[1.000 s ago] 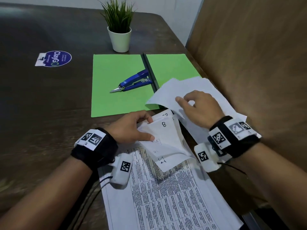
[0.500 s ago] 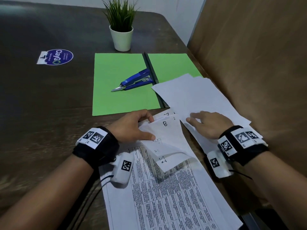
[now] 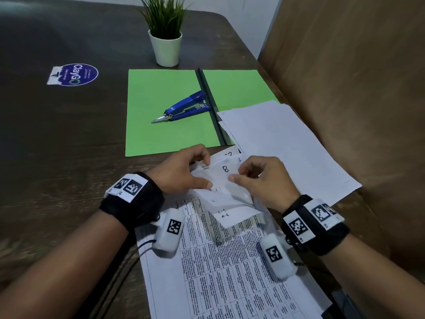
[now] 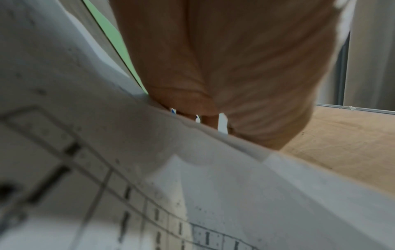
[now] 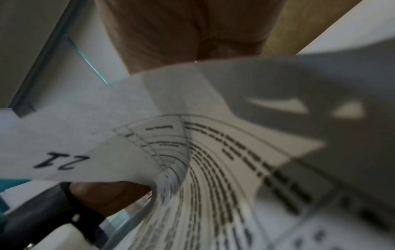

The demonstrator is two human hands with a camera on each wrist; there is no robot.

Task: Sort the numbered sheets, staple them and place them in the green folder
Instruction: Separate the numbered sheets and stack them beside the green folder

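Both hands work at the far end of a stack of printed sheets (image 3: 230, 268) lying on the dark table (image 3: 57, 139) in front of the person. The left hand (image 3: 181, 171) pinches the curled-up corners of several sheets between thumb and bent fingers, and the top one of these, the sheet marked 8 (image 3: 226, 174), is bowed upward. The right hand (image 3: 264, 180) meets it from the other side, thumb and curled fingers pinching the right edge of that same sheet. In the right wrist view a lifted sheet marked 21 (image 5: 64, 162) curls over the printed tables beneath. A separate pile of blank-side-up sheets (image 3: 282, 146) lies to the right, overlapping the right half of the green folder (image 3: 161, 134), which lies open and flat just beyond the hands. A blue stapler (image 3: 184, 107) rests on the folder's left half, against the dark spine. Further back stand a small potted plant (image 3: 166, 31) and a round blue sticker (image 3: 73, 74).
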